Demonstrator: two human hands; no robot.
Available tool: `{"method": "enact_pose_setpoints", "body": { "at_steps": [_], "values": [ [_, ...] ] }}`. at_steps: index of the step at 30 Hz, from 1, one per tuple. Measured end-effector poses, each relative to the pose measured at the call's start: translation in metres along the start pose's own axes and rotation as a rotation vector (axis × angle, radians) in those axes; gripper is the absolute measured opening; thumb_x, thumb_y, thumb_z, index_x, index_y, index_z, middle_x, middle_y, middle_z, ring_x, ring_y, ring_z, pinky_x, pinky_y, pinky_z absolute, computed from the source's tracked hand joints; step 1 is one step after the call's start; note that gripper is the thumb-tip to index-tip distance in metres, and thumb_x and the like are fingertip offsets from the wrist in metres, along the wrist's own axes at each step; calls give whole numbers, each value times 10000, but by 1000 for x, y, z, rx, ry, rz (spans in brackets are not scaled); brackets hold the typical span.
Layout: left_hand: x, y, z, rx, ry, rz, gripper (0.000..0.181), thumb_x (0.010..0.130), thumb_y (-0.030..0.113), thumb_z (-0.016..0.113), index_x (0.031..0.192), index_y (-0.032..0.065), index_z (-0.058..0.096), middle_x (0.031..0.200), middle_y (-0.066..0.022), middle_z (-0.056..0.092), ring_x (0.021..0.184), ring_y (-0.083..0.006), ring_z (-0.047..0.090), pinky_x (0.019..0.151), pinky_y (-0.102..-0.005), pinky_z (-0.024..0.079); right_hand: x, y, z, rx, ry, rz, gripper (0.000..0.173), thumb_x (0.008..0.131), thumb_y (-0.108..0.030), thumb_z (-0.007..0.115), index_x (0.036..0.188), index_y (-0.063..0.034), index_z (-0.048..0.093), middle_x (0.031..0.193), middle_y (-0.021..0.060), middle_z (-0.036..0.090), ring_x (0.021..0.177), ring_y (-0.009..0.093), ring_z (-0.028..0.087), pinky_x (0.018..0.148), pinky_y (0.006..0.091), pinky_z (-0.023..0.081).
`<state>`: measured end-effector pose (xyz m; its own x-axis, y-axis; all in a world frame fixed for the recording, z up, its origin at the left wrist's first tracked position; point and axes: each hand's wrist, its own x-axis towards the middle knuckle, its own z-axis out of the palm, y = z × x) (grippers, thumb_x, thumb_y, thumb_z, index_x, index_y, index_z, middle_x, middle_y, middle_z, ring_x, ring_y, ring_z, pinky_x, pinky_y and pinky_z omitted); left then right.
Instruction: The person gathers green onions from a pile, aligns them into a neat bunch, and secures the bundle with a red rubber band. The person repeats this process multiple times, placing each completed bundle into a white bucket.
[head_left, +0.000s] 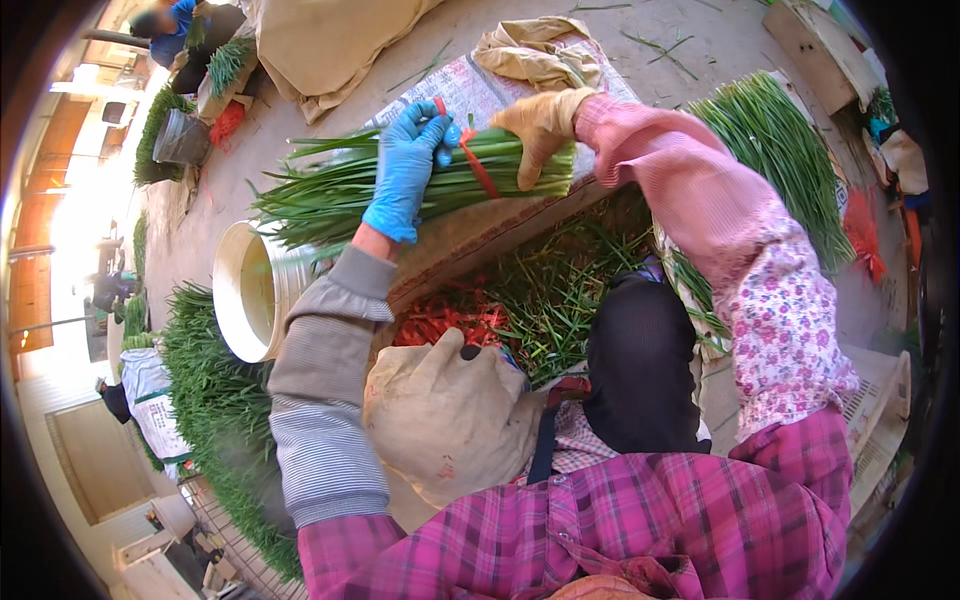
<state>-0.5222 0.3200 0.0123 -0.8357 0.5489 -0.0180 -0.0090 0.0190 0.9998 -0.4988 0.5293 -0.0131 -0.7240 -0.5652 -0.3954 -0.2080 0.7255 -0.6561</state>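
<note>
A bunch of green garlic chives lies across a low, cloth-covered work surface before me, leaf tips left and pale cut ends right. Around its stems runs a red tie strip. My left hand, in a blue glove, is on top of the bunch. Between its thumb and fingers it pinches the strip, and a red end sticks up above them. In a tan glove, my right hand grips the bunch near the cut ends, its thumb on the near side. The underside of the bunch is hidden.
A white bucket lies tipped beside my left forearm. Stacked chives stand at left, and more chives lie at right. Red strips and loose leaves are below the work surface. Another person handles greens at far left.
</note>
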Motion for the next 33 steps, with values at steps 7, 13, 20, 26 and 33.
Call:
{"method": "enact_pose_setpoints", "body": {
  "at_steps": [7,13,20,26,33],
  "values": [
    [0,-33,25,35,-4,-178,176,930,129,561,1038,-3,604,772,-35,631,597,-92,552,586,-220,478,-17,-30,30,-513,233,298,1131,464,-545,842,1316,53,400,1295,234,473,1257,331,426,1050,478,295],
    [-11,-39,34,-182,228,-220,180,934,166,570,979,6,638,756,-17,615,605,-99,547,574,-232,478,10,-56,85,-859,508,445,1440,352,-651,815,1441,44,179,1484,214,245,1408,376,141,1121,562,54],
    [-28,-41,57,-442,358,-162,163,932,171,576,891,29,646,681,10,585,539,-53,491,471,-191,399,46,-24,109,-758,841,524,704,740,-286,700,1326,-39,399,1252,143,510,1261,306,417,1041,482,283],
    [-110,-45,94,-340,474,-150,134,940,159,554,898,57,630,693,23,562,559,-47,452,480,-192,340,30,-24,95,-683,654,460,658,575,-235,788,1131,-66,480,1067,106,589,1012,266,568,884,403,422],
    [-141,-77,86,-367,419,-41,184,938,231,572,905,57,626,734,22,576,581,-48,460,506,-191,347,8,-36,60,-477,357,230,998,494,-289,844,1350,-69,379,1237,184,525,1142,359,509,1009,435,354]
  ]
}}
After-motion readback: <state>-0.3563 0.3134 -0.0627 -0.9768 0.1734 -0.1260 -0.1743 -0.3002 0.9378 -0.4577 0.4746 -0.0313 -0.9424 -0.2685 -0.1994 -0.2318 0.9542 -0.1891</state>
